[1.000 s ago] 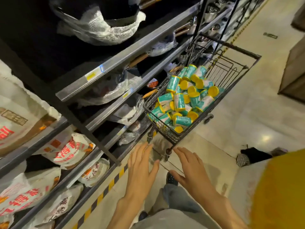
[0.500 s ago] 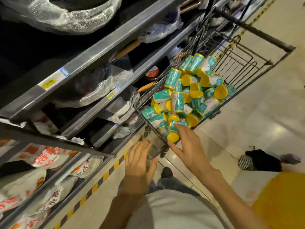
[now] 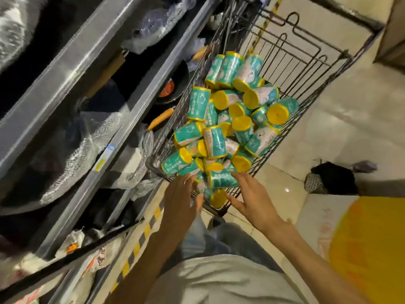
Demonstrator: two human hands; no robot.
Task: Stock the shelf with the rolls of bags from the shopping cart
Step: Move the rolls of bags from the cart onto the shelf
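Dim, motion-blurred, wide-angle warp, floor glare

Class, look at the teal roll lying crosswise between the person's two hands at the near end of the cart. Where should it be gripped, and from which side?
Grip the teal roll around its round body, coming down from above. It lies on its side atop the pile, its curved wall exposed, its ends facing sideways. The right hand beside it is probably best placed; the left hand reaches alongside.
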